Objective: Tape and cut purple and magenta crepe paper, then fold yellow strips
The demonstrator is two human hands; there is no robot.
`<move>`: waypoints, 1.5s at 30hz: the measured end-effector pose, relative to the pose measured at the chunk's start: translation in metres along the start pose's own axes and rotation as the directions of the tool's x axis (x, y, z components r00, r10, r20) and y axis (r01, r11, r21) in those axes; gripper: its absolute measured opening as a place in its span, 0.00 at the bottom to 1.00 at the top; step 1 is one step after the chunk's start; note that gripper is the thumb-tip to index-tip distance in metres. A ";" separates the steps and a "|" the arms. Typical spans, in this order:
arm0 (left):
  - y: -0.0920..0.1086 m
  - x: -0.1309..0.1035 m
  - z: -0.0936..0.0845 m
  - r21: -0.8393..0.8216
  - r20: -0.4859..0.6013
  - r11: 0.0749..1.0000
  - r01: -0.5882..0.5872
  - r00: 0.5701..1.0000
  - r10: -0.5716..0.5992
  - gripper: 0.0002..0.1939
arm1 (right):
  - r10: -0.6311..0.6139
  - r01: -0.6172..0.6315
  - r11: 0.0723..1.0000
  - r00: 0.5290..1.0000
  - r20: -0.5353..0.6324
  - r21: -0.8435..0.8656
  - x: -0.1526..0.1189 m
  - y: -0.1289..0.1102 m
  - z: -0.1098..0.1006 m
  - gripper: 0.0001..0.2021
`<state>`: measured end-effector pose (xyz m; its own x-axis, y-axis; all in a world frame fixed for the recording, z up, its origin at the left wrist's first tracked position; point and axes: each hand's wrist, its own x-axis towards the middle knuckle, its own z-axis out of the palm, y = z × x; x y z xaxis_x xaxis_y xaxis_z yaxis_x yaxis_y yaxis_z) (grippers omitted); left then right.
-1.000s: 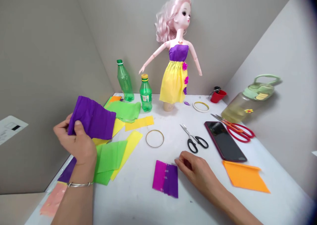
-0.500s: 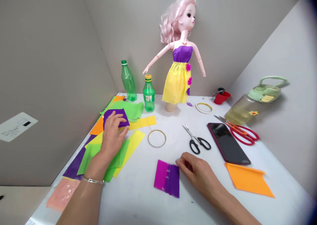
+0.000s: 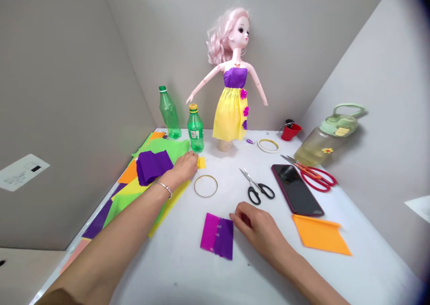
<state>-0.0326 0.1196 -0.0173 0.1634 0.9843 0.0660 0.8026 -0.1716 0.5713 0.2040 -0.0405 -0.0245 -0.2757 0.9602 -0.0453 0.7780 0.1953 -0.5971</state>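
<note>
My left hand (image 3: pixel 187 165) stretches forward to the yellow strip (image 3: pixel 201 162), just in front of the small green bottle (image 3: pixel 195 132). Its fingers point down with their tips hidden, so I cannot tell whether they grip anything. Behind my wrist lies a rumpled purple cloth piece (image 3: pixel 152 166). My right hand (image 3: pixel 257 224) rests on the table with its fingers curled in a pinch. Its fingertips are at the upper right corner of a small magenta and purple piece (image 3: pixel 217 236); whatever is between them is hidden.
A pink-haired doll (image 3: pixel 231 103) stands at the back. Black-handled scissors (image 3: pixel 254 186), a phone (image 3: pixel 297 189), red-handled scissors (image 3: pixel 317 179), an orange piece (image 3: pixel 320 235) and a water bottle (image 3: pixel 324 139) lie on the right. A thin bangle (image 3: pixel 206 175) sits mid-table.
My left hand has left the purple cloth and moved right to the yellow strip by the small bottle. The purple cloth now looks more rumpled. My right hand keeps its pose.
</note>
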 end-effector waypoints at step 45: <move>0.034 -0.132 0.005 -0.020 0.410 0.996 -0.081 0.908 0.082 0.04 | -0.065 0.076 0.988 0.994 0.084 -0.137 0.013 -0.001 -0.012 0.05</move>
<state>-0.0242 -0.0162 -0.0105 0.4496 0.8635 -0.2284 0.7750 -0.2500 0.5804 0.2069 -0.0257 -0.0146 -0.3718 0.9254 -0.0734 0.8248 0.2930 -0.4836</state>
